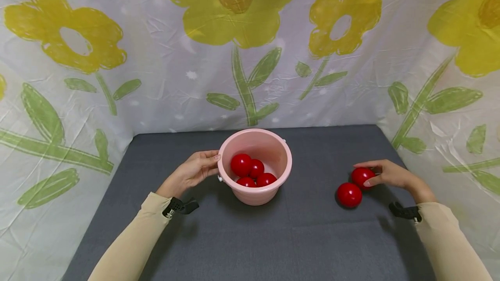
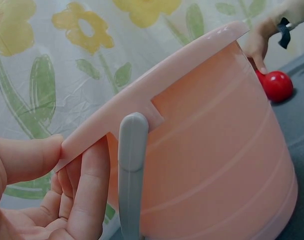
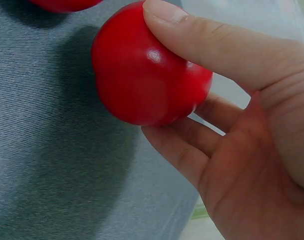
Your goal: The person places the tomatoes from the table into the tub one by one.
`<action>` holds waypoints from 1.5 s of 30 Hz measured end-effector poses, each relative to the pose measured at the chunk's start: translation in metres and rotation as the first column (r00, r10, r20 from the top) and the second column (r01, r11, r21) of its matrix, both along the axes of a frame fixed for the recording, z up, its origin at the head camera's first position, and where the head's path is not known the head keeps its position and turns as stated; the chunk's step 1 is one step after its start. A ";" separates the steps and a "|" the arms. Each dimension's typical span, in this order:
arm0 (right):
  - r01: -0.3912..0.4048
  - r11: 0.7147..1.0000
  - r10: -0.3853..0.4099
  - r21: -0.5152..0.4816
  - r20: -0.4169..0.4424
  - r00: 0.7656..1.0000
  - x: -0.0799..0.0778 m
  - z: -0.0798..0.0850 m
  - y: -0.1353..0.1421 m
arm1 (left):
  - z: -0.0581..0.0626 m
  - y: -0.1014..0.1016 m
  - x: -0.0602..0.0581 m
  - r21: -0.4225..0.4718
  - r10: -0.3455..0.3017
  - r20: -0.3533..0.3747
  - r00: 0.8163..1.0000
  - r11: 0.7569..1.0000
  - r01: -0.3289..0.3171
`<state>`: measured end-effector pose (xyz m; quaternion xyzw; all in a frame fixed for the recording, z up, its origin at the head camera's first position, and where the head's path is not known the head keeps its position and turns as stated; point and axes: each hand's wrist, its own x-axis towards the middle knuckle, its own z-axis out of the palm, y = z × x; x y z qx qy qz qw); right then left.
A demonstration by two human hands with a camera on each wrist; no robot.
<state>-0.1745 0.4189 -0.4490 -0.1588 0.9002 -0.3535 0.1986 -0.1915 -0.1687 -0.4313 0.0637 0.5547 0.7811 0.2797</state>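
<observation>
A pink bucket [image 1: 254, 195] stands near the table's middle, its rim tilted toward me in the head view. My left hand [image 1: 196, 169] pinches its left rim, thumb on top and fingers beneath, as the left wrist view shows. Beside those fingers the pale handle [image 2: 132, 170] hangs down. Several glossy red round fruits [image 1: 241, 165] lie inside the bucket. On the right, my right hand [image 1: 392, 174] grips another red round fruit [image 3: 142, 70], slightly lobed, between thumb and fingers. A further red fruit [image 1: 349, 195] lies on the table close beside it.
A dark grey cloth [image 1: 297, 246] covers the table. White sheets with painted yellow flowers [image 1: 341, 18] hang behind it and at both sides. The right hand is near the table's right edge.
</observation>
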 end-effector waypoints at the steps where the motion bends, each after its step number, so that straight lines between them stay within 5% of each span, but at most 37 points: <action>1: 0.000 1.000 0.000 0.005 -0.008 1.000 -0.001 0.001 0.000 | 0.000 0.000 0.000 -0.001 0.001 -0.003 1.000 1.000 -0.001; 12: -0.004 1.000 0.005 0.024 -0.050 0.999 -0.010 0.021 -0.006 | 0.002 0.000 0.001 -0.007 0.001 0.001 1.000 1.000 -0.001; 24: 0.011 1.000 -0.011 -0.007 -0.001 1.000 -0.025 0.042 -0.021 | 0.000 -0.001 -0.001 -0.009 -0.001 -0.008 1.000 1.000 0.001; 45: -0.042 0.996 0.046 -0.078 0.046 0.998 -0.057 0.075 -0.084 | 0.002 0.000 0.001 -0.002 -0.009 -0.013 1.000 1.000 0.009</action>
